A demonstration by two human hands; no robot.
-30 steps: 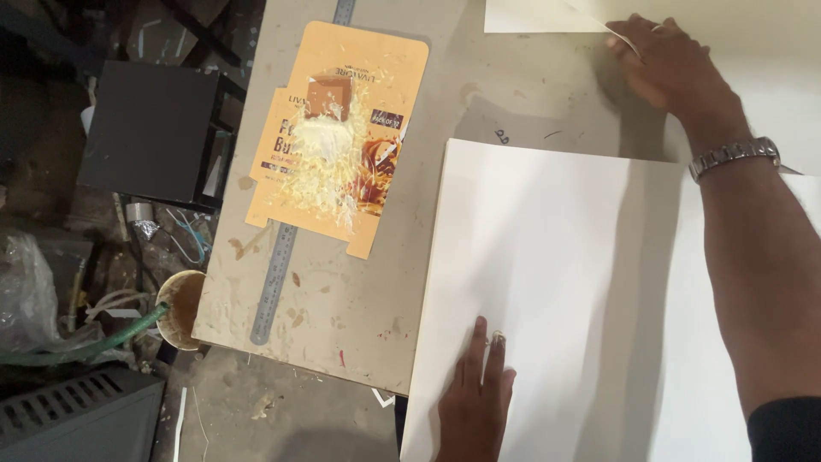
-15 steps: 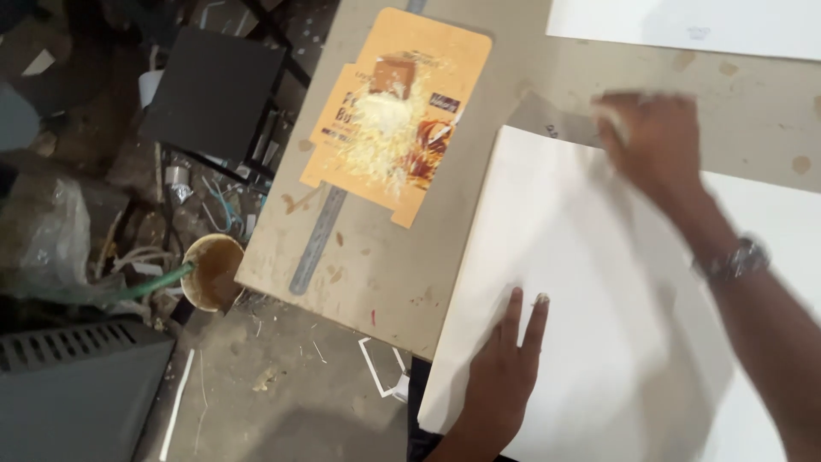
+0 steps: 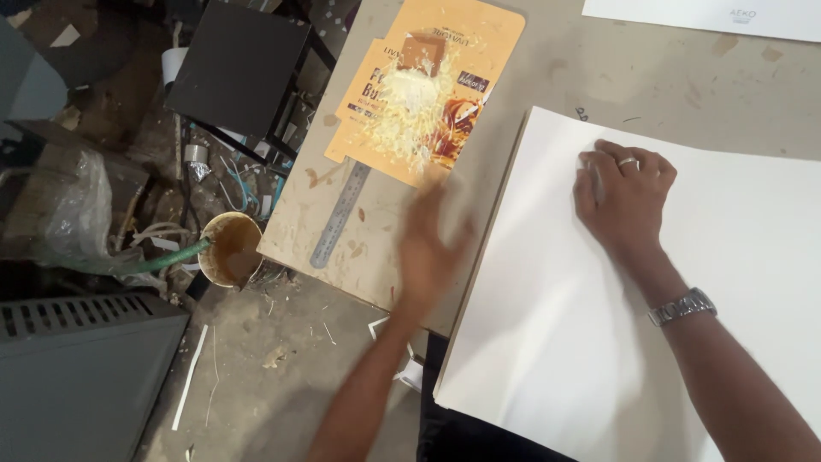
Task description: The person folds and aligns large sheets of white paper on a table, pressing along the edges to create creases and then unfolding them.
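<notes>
A large white sheet (image 3: pixel 547 325) lies on the worktable (image 3: pixel 599 77), its lower corner past the table's front edge. My right hand (image 3: pixel 623 195), with a ring and a metal wristwatch, presses flat on the sheet's upper left part. My left hand (image 3: pixel 429 248) is blurred in motion over the bare table just left of the sheet's edge, fingers apart, holding nothing. It hovers below a flattened orange carton (image 3: pixel 425 85) covered in pale shavings.
A steel ruler (image 3: pixel 339 216) lies on the table under the carton. Another white sheet (image 3: pixel 710 15) sits at the far edge. On the floor left: a brown-stained bucket (image 3: pixel 229 248) with a green hose, a black stool (image 3: pixel 235 73), a grey grille panel (image 3: pixel 77 359), scraps.
My right hand moved from the table's far side down onto the sheet's upper left. My left hand left the sheet's lower edge and swung up and left over the bare table.
</notes>
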